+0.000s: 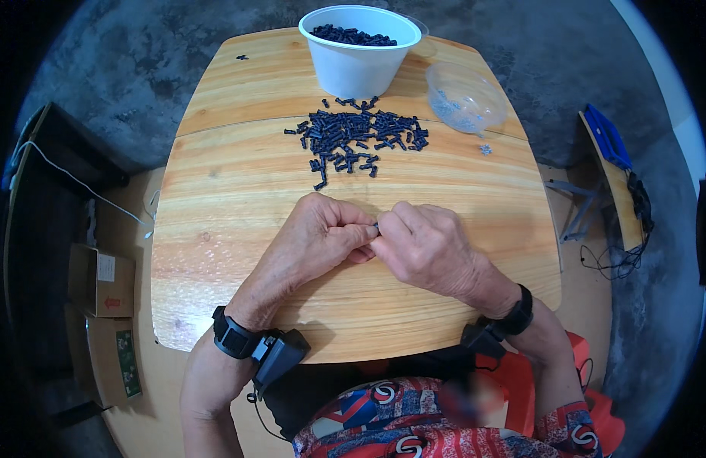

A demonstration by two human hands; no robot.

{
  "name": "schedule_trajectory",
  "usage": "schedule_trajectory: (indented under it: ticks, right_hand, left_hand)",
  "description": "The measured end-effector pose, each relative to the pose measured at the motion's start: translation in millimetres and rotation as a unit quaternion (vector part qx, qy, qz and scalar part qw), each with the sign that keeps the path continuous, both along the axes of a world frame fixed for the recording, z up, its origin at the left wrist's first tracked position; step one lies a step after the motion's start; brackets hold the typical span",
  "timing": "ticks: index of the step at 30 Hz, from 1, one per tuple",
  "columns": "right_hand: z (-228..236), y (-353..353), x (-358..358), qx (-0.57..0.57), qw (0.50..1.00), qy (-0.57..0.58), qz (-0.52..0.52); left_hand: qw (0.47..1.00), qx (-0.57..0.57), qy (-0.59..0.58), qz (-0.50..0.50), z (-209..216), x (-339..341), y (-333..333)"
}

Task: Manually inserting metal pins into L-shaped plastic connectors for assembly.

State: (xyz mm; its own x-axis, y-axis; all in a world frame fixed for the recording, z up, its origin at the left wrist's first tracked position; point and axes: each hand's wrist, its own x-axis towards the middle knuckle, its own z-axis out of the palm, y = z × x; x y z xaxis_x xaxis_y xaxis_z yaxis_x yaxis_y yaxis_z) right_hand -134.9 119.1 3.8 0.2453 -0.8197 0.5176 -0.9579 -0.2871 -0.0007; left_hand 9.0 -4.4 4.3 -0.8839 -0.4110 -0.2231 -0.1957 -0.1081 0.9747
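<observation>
Just in front of a loose pile of small black plastic pieces point(341, 130), my two hands meet over the wooden table. Thumb and fingers of my left hand point(318, 229) are pinched on a small black piece point(376, 226), of which only a sliver shows. My right hand point(425, 248) is closed right against it, knuckles up, its fingertips curled out of sight. What those right fingers grip is hidden. Beyond the pile stands a white bucket point(360, 69) holding many more black pieces. To its right, a clear plastic bowl point(483, 88) contains small silvery bits.
A few silvery bits point(486, 149) lie beside the bowl on the wooden table point(215, 252). One dark piece point(242, 57) rests at the far left. Cardboard boxes point(105, 282) stand on the floor at left; a small side table point(612, 183) with cables is at right.
</observation>
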Motion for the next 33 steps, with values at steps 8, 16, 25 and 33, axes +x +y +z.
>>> schedule_trajectory:
  ticks: [8, 16, 25, 33]
  right_hand:
    - [-3, 2, 10, 0.010, 0.997, 0.075, -0.010]
    - [-2, -1, -2, 0.008, 0.998, 0.063, 0.022]
    - [2, -5, -2, -0.045, 0.993, -0.110, -0.018]
    - [6, 3, -8, -0.011, 0.994, -0.108, -0.028]
  left_hand:
    - [1.000, 0.023, 0.013, 0.005, -5, -1, 1]
    - [0.999, 0.041, 0.009, -0.005, 0, 0, -3]
    - [0.991, 0.128, 0.033, -0.007, -5, -1, -10]
    - [0.987, 0.157, 0.041, 0.012, -2, 0, -10]
